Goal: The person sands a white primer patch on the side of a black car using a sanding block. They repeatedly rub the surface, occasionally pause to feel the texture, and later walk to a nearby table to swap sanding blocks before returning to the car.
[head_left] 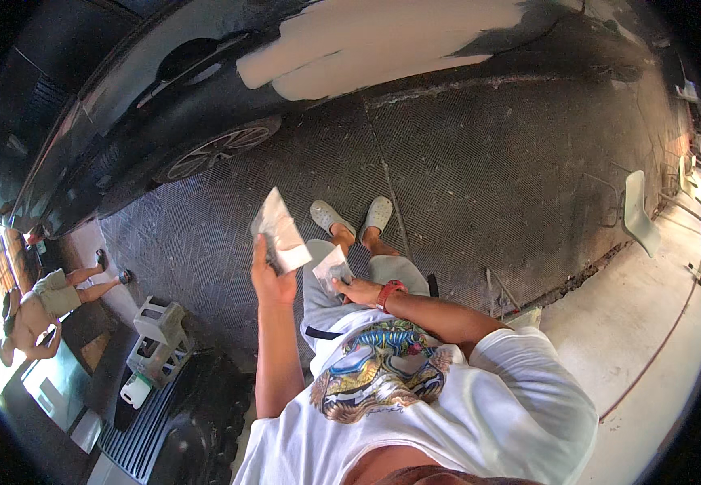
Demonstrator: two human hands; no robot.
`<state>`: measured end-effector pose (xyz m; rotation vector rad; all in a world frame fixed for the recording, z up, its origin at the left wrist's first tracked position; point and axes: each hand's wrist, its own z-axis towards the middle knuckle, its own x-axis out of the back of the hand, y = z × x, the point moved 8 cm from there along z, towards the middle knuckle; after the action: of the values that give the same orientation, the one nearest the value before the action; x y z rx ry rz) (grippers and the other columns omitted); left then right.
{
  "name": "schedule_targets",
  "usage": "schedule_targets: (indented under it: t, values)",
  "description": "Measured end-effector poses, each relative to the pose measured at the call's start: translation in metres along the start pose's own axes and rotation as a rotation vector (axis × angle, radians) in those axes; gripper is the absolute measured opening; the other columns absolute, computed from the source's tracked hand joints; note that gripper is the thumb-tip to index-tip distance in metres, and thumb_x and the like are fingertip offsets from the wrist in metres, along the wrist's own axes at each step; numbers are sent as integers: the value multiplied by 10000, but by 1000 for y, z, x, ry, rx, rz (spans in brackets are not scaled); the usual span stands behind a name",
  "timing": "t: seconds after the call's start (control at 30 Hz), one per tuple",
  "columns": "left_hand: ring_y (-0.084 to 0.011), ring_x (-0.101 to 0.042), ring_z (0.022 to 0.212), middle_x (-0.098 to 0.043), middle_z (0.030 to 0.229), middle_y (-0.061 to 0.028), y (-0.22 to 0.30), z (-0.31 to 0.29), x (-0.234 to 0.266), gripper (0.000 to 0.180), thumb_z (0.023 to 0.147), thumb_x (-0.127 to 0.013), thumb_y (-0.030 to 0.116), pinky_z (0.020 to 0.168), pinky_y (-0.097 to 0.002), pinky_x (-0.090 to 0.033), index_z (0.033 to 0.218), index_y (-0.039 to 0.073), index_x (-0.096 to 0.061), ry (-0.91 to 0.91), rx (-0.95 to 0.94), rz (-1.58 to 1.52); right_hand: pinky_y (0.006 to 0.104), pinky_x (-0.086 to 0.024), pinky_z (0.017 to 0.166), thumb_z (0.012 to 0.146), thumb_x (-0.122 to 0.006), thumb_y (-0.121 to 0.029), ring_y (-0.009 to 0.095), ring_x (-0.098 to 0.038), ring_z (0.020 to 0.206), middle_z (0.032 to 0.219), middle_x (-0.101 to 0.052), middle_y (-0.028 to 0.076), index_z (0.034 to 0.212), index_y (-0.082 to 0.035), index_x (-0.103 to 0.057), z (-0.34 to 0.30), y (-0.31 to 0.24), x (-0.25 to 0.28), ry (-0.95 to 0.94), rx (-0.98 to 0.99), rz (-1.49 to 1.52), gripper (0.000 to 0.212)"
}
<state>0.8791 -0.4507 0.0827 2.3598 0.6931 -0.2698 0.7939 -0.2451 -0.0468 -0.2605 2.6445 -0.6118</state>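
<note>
1. Left hand [271, 279]: fingers clamped on the lower left edge of the larger pale sheet [280, 230], raised at a tilt ahead of the body. Dark smear on its face. Part of the grip is behind the sheet, can't see it.
2. Right hand [356, 291]: clamped on the smaller pale sheet [330, 271], in front of the grey bottoms [324, 303]. Also smeared dark. Far-side fingers hidden. Red wristwatch [391, 294] on that wrist; dial not readable.
3. The 2 sheets sit just beside each other in view. Depth gap, material and exact kind: can't tell.
4. Below: 2 grey clogs [377, 214] on the dark textured floor [488, 162]. Legs partly covered by the sheets and bottoms.
5. Top: dark car [164, 89], cut off by the fisheye rim. Beige patch [399, 36] on its side; upper limit out of frame. Wheel [221, 151] half hidden under bodywork.
6. Lower left: grey crates [159, 323], white container [135, 391] against them, black ribbed grille [142, 440] cut off low. Another person [31, 323] near the rim, washed out by glare.
7. Right: pale chair [639, 214]. Objects past it too small and dark to identify.
</note>
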Motion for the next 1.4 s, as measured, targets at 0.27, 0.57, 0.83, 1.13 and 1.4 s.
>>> schedule_targets:
  t: [0.27,0.57,0.83,1.13,1.4]
  values:
    - [-271,-573,1278,-583,1391,-80,-18,0,-53,512,1015,-640,302,1057,-487,-489,1456,86,-495,-1,120,112,357,-534,852,996,-466,-695,161,-549,730,818,-564,49,1092,2,-588,-22,-13,-29,-300,-75,545,714]
    - [-238,-624,1204,-651,1309,-54,-99,168,-33,412,1029,-616,288,1032,-432,-508,1382,80,-569,-145,119,99,440,-508,1042,1033,-495,-579,362,-672,1182,1320,-630,277,1532,-35,-375,57,46,130,36,94,945,748]
    - [-245,-639,1189,-657,1311,-63,-203,337,-17,419,1014,-643,302,994,-454,-538,1378,105,-578,-247,155,97,338,-499,922,943,-678,-65,171,-605,1013,1101,-648,86,1245,4,-564,82,-50,451,948,728,109,330]
    - [-241,-614,1231,-634,1354,-78,-212,396,-15,477,1043,-582,267,1056,-395,-486,1469,69,-501,-497,-5,357,308,-555,918,918,-773,-125,161,-688,1045,1182,-694,77,1386,-23,-484,165,-116,443,142,978,695,559]
    - [-262,-624,1221,-625,1340,-114,-158,386,12,470,1055,-577,293,1025,-419,-521,1460,69,-499,-414,-299,104,300,-489,954,897,-757,-74,103,-586,1079,1127,-648,9,1290,-56,-579,213,-128,414,228,901,127,432]
